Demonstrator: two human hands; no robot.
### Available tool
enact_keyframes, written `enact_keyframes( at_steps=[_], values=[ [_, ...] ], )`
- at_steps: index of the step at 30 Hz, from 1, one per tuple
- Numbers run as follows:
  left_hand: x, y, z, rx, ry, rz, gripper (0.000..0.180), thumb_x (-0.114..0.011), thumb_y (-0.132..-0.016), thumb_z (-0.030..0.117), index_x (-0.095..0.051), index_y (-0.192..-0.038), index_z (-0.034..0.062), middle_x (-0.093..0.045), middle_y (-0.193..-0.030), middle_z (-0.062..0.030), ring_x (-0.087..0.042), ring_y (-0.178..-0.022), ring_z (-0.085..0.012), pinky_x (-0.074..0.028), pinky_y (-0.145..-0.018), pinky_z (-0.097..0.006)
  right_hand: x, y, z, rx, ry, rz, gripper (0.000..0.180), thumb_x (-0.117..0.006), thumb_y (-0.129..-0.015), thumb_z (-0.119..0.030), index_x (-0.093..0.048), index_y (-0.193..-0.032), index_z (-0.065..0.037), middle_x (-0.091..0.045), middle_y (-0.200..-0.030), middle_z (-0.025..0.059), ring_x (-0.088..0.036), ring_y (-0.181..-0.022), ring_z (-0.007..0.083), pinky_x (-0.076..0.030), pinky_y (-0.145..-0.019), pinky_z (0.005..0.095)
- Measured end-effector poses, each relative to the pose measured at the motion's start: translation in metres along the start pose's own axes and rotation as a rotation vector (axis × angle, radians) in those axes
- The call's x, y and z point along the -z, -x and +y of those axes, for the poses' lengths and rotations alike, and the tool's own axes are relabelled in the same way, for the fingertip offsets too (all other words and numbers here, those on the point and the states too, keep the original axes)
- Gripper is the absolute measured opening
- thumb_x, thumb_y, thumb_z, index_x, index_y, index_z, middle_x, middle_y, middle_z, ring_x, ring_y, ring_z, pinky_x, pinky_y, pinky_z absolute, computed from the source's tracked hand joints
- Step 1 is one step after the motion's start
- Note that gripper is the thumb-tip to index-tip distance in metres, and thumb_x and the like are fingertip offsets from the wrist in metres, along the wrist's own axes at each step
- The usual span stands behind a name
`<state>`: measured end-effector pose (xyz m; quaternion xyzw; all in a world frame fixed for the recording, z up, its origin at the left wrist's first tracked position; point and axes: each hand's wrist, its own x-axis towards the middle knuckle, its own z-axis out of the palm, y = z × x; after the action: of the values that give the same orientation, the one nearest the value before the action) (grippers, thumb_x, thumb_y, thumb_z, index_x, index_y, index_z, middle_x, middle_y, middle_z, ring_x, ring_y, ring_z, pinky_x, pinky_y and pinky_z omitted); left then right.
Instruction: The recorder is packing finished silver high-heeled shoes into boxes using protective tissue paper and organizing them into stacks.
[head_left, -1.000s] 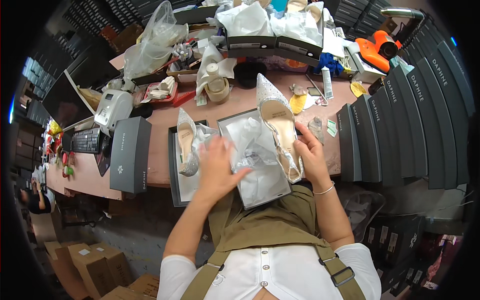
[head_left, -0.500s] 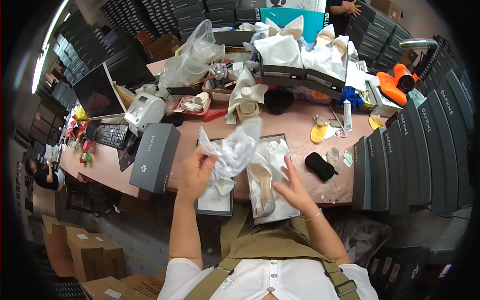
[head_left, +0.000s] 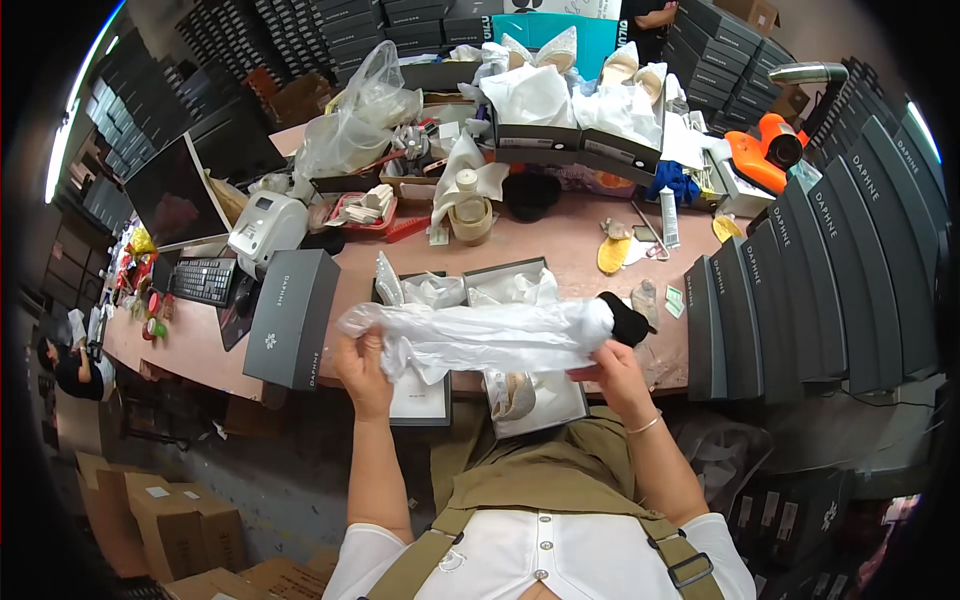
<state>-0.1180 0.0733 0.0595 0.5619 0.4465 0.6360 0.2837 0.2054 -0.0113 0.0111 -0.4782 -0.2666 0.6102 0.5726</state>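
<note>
A crumpled white sheet of tissue paper (head_left: 480, 335) stretches between my two hands above the shoe boxes. My left hand (head_left: 362, 372) pinches its left end, and my right hand (head_left: 618, 378) grips the right end. Below the paper lies an open grey shoe box (head_left: 540, 415) with a glittery silver shoe (head_left: 514, 398) in it; the paper covers most of the shoe. Just left of it is another grey box part (head_left: 420, 403), also with white tissue in it. A black pad (head_left: 628, 318) lies beyond my right hand, partly hidden by the paper.
A closed grey shoe box (head_left: 290, 320) stands at left, beside a label printer (head_left: 268, 228) and keyboard (head_left: 203, 280). A row of grey boxes (head_left: 790, 300) lines the right. Boxes with shoes and tissue (head_left: 540, 140), a tape roll (head_left: 470, 220) and an orange tape gun (head_left: 757, 160) sit at the back.
The tissue paper, bunched in my left hand before, is now drawn out sideways. My right hand, open over the shoe earlier, has closed on its right end.
</note>
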Motion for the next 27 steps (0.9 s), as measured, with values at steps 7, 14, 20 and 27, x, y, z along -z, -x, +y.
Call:
enact_keyframes(
  at_steps=[7,14,20,27],
  values=[
    [0.003,-0.01,0.028,0.078,0.094,-0.467,0.015,-0.065,-0.089,0.013,-0.062,-0.094,-0.0009,-0.064,-0.089,-0.0023,-0.057,-0.081,-0.0082,-0.046,-0.069,-0.024,-0.03,0.021,-0.092,0.579,0.96,-0.293,0.072,-0.076,-0.077,-0.019,-0.039,-0.136,0.002,-0.046,-0.137,0.0191,-0.045,-0.127,0.0305,-0.035,-0.105,0.0366],
    [-0.029,-0.012,0.019,0.284,0.643,-0.407,0.099,-0.075,-0.076,0.047,-0.018,-0.146,0.0067,-0.035,-0.139,-0.0112,-0.04,-0.122,-0.0204,-0.032,-0.101,-0.032,-0.072,-0.014,-0.042,0.435,1.035,-0.21,0.025,-0.067,-0.078,-0.01,-0.057,-0.1,-0.002,-0.061,-0.084,0.0194,-0.059,-0.066,0.0377,-0.049,-0.062,0.0413],
    [-0.098,0.095,0.003,0.287,0.184,-0.5,0.081,-0.072,-0.081,0.036,-0.028,-0.139,-0.0003,-0.041,-0.133,-0.0132,-0.044,-0.121,-0.0213,-0.037,-0.099,-0.036,-0.081,-0.006,-0.007,0.615,1.018,-0.213,0.024,-0.06,-0.079,-0.005,-0.057,-0.102,-0.001,-0.059,-0.084,0.0231,-0.06,-0.075,0.0403,-0.048,-0.065,0.0435],
    [-0.079,0.065,-0.017,0.916,0.525,-0.203,0.037,-0.051,-0.096,0.027,-0.056,-0.111,-0.0068,-0.065,-0.1,-0.0146,-0.064,-0.091,-0.0233,-0.051,-0.081,-0.036,-0.033,-0.009,-0.03,0.368,0.772,-0.056,0.014,-0.055,-0.084,-0.006,-0.062,-0.095,0.0,-0.059,-0.073,0.018,-0.057,-0.065,0.0223,-0.045,-0.062,0.0345]
  ],
)
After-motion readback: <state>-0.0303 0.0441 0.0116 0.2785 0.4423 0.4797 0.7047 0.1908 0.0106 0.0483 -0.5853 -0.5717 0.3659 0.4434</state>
